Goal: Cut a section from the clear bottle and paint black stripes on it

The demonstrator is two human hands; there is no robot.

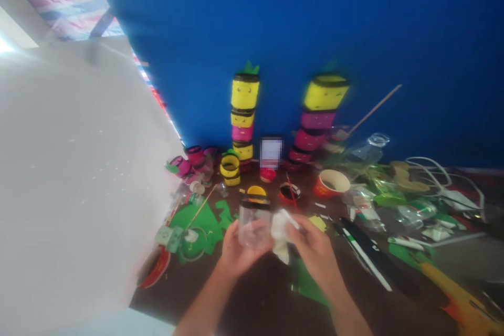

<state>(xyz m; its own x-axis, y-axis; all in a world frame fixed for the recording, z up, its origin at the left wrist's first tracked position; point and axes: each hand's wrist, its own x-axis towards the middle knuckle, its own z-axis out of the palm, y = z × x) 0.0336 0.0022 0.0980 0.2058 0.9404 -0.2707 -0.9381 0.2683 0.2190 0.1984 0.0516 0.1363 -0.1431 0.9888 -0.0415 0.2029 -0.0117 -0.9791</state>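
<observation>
My left hand (241, 249) is wrapped round a clear plastic cup (254, 223) with a black band at its rim, held upright above the dark table. In my right hand (313, 241) is a crumpled white tissue (280, 228), pinched close against the cup's right side. Whether the tissue touches the cup I cannot tell. Just behind the cup stand a yellow paint pot (256, 191) and a pot of dark paint (289, 195) with a red-handled brush in it.
Stacked yellow and pink cups (244, 95) rise at the back, beside a second, leaning stack (325, 95). Green sheets (197, 220) lie left. A paper bowl (332, 184), plastic bottles (366, 207), a black-and-white strip (368, 257) and yellow scissors (452, 286) are on the right.
</observation>
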